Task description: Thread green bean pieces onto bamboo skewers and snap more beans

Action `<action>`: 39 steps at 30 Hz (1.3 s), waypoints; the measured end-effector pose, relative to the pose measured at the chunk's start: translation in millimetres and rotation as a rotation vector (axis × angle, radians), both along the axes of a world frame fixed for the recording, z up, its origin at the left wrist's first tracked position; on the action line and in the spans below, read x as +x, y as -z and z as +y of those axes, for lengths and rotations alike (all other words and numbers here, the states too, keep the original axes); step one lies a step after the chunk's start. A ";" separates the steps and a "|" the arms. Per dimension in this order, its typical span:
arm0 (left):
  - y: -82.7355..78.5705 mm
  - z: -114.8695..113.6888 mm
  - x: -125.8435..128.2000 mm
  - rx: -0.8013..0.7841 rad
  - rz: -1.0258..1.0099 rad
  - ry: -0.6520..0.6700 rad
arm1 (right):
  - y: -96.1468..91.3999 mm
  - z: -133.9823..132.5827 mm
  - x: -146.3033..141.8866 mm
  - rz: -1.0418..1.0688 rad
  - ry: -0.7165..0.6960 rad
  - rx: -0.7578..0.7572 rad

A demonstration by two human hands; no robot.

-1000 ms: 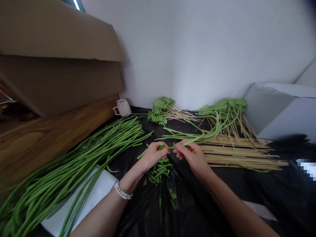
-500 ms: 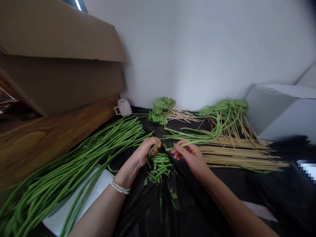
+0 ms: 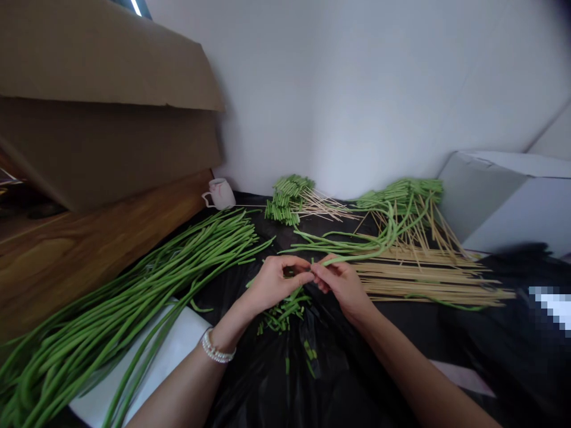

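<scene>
My left hand point(image 3: 274, 282) and my right hand point(image 3: 341, 282) meet at their fingertips over the black plastic sheet point(image 3: 357, 380). Both pinch the near end of one long green bean point(image 3: 379, 241), which trails away to the back right. Under my hands lies a heap of short cut bean pieces point(image 3: 283, 312). A pearl bracelet point(image 3: 215, 351) is on my left wrist.
A big pile of long beans point(image 3: 134, 297) stretches along the left. Bare bamboo skewers point(image 3: 428, 276) lie at the right, with skewered bean pieces point(image 3: 289, 199) at the back. A small white cup point(image 3: 219, 194), cardboard boxes point(image 3: 102, 101) and a white box point(image 3: 513, 196) border the area.
My left hand had drawn away to the left with a snapped piece; it has come back and pinches the bean's end beside my right hand again.
</scene>
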State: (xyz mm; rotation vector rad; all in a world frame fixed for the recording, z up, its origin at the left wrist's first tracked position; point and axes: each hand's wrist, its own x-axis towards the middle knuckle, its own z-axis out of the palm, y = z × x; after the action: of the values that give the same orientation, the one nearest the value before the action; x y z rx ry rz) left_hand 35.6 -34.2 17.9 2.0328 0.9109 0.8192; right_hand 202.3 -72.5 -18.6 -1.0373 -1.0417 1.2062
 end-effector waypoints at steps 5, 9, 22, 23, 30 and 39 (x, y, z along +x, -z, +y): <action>11.3 5.8 -1.5 0.018 0.059 -0.003 | -0.5 3.1 9.5 0.149 0.050 0.013; 13.2 8.4 -2.6 0.062 0.053 0.005 | -4.0 4.0 13.8 0.088 0.113 0.055; 9.9 2.5 5.7 -0.165 -0.377 -0.006 | -9.2 -0.7 7.8 0.114 0.032 0.061; 10.4 4.5 6.0 -0.280 -0.497 -0.019 | -7.6 -1.5 5.7 0.148 -0.005 0.050; 7.8 25.4 -13.9 -0.596 -0.952 -0.144 | -2.1 0.6 4.7 0.215 0.010 0.000; -1.2 -4.4 -7.2 -0.826 -0.117 0.494 | -13.5 2.6 18.9 0.356 0.020 -0.038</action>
State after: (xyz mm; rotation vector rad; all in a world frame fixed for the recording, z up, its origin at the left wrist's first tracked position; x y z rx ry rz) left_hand 28.4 -38.6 19.1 1.3595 0.5086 0.2136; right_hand 221.3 -69.9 -5.1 -0.8209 -0.7311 1.3399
